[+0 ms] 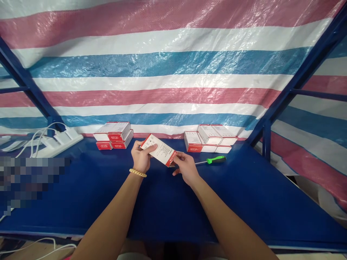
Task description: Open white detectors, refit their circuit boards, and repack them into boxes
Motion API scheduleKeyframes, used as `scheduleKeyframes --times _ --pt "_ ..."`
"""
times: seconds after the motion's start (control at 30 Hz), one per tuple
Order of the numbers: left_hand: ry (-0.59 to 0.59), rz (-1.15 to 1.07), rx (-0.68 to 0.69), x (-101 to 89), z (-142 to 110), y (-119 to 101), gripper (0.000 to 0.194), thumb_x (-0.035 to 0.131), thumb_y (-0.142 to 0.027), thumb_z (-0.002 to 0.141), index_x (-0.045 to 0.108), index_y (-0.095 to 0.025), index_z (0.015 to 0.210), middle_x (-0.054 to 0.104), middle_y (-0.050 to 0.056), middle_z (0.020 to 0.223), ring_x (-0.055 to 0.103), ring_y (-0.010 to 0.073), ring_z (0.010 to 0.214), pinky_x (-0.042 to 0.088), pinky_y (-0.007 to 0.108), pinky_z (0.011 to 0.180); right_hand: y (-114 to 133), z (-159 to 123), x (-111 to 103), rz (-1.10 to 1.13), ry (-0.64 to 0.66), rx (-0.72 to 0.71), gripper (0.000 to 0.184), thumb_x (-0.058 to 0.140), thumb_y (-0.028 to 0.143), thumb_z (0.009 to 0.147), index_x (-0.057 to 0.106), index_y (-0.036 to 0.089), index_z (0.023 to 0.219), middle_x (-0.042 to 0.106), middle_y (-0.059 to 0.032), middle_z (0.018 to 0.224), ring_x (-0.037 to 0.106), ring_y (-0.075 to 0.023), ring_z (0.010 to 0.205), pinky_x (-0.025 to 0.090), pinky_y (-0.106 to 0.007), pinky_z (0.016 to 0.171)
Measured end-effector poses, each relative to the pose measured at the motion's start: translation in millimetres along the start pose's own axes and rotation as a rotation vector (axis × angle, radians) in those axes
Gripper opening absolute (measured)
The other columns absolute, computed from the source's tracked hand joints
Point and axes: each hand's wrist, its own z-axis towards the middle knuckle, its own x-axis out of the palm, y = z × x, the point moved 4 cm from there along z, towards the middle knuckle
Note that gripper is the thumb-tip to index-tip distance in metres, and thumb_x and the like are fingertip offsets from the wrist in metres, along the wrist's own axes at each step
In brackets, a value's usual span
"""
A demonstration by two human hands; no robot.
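A white and red cardboard box [160,150] with printed text is held tilted above the blue table, between my two hands. My left hand [141,157] is closed round its left end, the thumb lying across the printed face. At the red right end, the fingers of my right hand [187,167] pinch the box's edge, near its end flap. Some of those fingertips are hidden by the box. Just right of my right hand, a screwdriver [216,160] with a green and black handle lies on the table, its shaft pointing toward that hand.
Stacked white and red boxes [115,135] stand at the back left, with more stacked boxes [208,139] at the back right. A white power strip [58,142] with plugs and cables lies on the left. Blue metal posts [267,141] and a striped sheet [168,65] border the blue table [162,209].
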Motion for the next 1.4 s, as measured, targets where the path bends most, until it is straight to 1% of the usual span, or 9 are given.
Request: scheduleKeyframes --times 0.13,0.33,0.5,0.73,0.83,1.03,1.2,1.3,1.4 --pt "0.046 -0.005 0.053 3.0 -3 2 0.053 0.085 -0.021 0.043 0.039 -0.019 0.070 0.060 -0.007 0.064 0.062 0.0137 0.055 0.052 0.028 0.052 -1 3 -8 0.045 -0.021 0.008 0.033 0.078 0.035 0.063 0.071 0.017 0.090 0.070 -0.0053 0.075 0.062 -0.0148 0.055 0.048 -0.022 0.037" --pt "0.094 -0.050 0.041 8.3 -6 4 0.056 0.086 -0.021 0.043 0.042 -0.020 0.078 0.063 -0.005 0.071 0.063 0.0139 0.059 0.053 0.029 0.056 -2 8 -11 0.216 -0.002 0.012 0.028 0.080 0.030 0.055 0.071 0.016 0.077 0.065 -0.0009 0.064 0.050 -0.0087 0.049 0.032 -0.020 0.038" --pt "0.077 -0.048 0.055 11.5 -7 5 0.061 0.086 -0.023 0.046 0.047 -0.022 0.093 0.064 -0.003 0.077 0.065 0.0160 0.064 0.053 0.029 0.056 -1 13 -11 0.231 -0.002 0.023 0.032 0.080 0.031 0.057 0.071 0.016 0.084 0.066 -0.0012 0.066 0.049 -0.0092 0.050 0.028 -0.021 0.040" --pt "-0.162 -0.153 0.107 -10.2 12 -15 0.051 0.079 -0.020 0.056 0.054 -0.022 0.101 0.067 0.001 0.094 0.067 0.0178 0.082 0.055 0.032 0.071 12 14 -27 0.280 0.031 0.070 0.021 0.071 0.032 0.075 0.067 0.015 0.086 0.072 -0.0080 0.083 0.066 -0.0193 0.074 0.054 -0.029 0.058" --pt "-0.246 -0.239 0.018 -24.2 23 -17 0.039 0.070 -0.020 0.067 0.057 -0.022 0.104 0.068 0.002 0.098 0.067 0.0169 0.086 0.055 0.030 0.073 20 17 -44 0.383 -0.076 0.093 0.011 0.059 0.026 0.085 0.065 0.018 0.091 0.073 -0.0055 0.088 0.068 -0.0196 0.080 0.058 -0.033 0.061" --pt "-0.181 -0.307 -0.367 -31.6 32 6 0.016 0.050 -0.023 0.081 0.061 -0.013 0.084 0.066 0.003 0.070 0.064 0.0139 0.061 0.053 0.024 0.059 29 24 -70 0.679 -0.349 -0.016 0.016 0.046 0.022 0.093 0.061 0.022 0.096 0.072 -0.0027 0.086 0.069 -0.0152 0.083 0.060 -0.028 0.069" --pt "-0.024 -0.323 -0.527 -22.4 24 5 0.023 0.047 -0.030 0.081 0.061 -0.013 0.076 0.063 0.005 0.062 0.062 0.0176 0.056 0.052 0.029 0.056 36 19 -64 0.701 -0.214 -0.073 0.011 0.056 0.019 0.085 0.061 0.018 0.095 0.071 -0.0055 0.086 0.069 -0.0162 0.083 0.059 -0.026 0.071" --pt "0.020 -0.283 -0.507 -20.1 23 1 0.019 0.051 -0.031 0.078 0.060 -0.014 0.076 0.062 0.004 0.062 0.061 0.0168 0.054 0.053 0.029 0.055 37 14 -56 0.679 -0.091 -0.094 0.017 0.061 0.014 0.077 0.062 0.018 0.094 0.071 -0.0044 0.087 0.068 -0.0171 0.082 0.059 -0.029 0.073" --pt "-0.034 -0.091 -0.461 -27.3 26 6 0.018 0.061 -0.030 0.073 0.061 -0.014 0.081 0.063 0.003 0.066 0.062 0.0168 0.057 0.054 0.031 0.059 36 11 -48 0.647 0.009 -0.084 0.026 0.061 0.013 0.071 0.063 0.018 0.097 0.071 -0.0045 0.091 0.068 -0.0182 0.082 0.058 -0.031 0.074"
